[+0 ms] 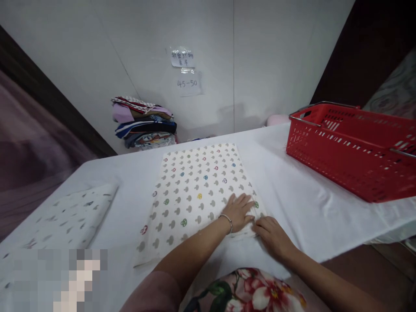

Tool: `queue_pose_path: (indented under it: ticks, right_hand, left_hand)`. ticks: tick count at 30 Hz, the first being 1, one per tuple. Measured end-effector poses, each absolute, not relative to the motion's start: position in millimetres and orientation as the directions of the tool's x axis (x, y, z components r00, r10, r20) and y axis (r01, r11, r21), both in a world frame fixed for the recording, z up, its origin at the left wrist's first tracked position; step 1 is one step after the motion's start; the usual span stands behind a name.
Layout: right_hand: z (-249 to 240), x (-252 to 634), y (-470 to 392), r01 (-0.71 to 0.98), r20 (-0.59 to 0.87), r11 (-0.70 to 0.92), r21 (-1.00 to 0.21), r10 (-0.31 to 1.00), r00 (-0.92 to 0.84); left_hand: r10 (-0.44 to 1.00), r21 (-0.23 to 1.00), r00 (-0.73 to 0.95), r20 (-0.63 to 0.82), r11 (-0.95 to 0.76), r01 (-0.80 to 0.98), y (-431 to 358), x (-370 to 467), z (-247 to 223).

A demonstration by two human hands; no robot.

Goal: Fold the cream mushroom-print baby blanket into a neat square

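Near the table's front edge, the left hand (238,212) lies palm down with its fingers spread, pressing on the near right part of the mushroom-print cloth (191,190). Just beside it, the right hand (274,236) is partly closed, fingers bent against that cloth's near right corner; whether they pinch the fabric, I cannot tell.

The cloth sits mid-table, its far side close to the table's back edge. It is spread in a flat, mostly smooth four-sided shape. Layers seem to show at the near right corner, so it looks already doubled, though how many times is unclear. That corner looks slightly rumpled and not quite squared, which seems to be what remains uneven.

Farther out, a leaf-print cloth (73,212) lies toward the left edge of the white-covered table (130,182). A red basket (344,151) stands at the right end. Beyond the back edge, a stack of fabrics (144,125) rests by the wall (208,34).
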State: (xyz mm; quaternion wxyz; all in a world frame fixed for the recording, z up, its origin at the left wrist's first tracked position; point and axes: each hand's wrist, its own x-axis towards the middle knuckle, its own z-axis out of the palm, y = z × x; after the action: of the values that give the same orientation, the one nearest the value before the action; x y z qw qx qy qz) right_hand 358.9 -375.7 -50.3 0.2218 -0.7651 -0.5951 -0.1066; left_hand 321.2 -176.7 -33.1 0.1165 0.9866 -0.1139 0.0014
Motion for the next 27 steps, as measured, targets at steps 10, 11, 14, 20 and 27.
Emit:
queue_pose_path:
  ticks: [10, 11, 14, 20, 27]
  right_hand:
    - [-51, 357, -376, 0.937, 0.384, -0.223, -0.269, 0.867, 0.317]
    - [-52, 357, -376, 0.935, 0.378, -0.223, -0.277, 0.869, 0.32]
    - [-53, 358, -376, 0.928, 0.367, -0.225, -0.296, 0.87, 0.328]
    - [-32, 357, -379, 0.906, 0.306, -0.174, -0.386, 0.902, 0.304]
    - [-9, 407, -380, 0.814, 0.387, -0.188, -0.55, 0.807, 0.447]
  left_hand:
    - [-0.139, 0.259, 0.99, -0.027, -0.957, -0.127, -177, 358, -33]
    - [-0.131, 0.262, 0.991, -0.035, -0.958, -0.118, -177, 362, -33]
    - [-0.118, 0.268, 0.993, -0.026, -0.957, -0.107, -178, 366, -34]
    - [-0.036, 0.365, 0.996, 0.086, -0.929, -0.065, -174, 370, -28]
    - [0.043, 0.404, 0.996, 0.08, -0.915, 0.007, -168, 402, -22]
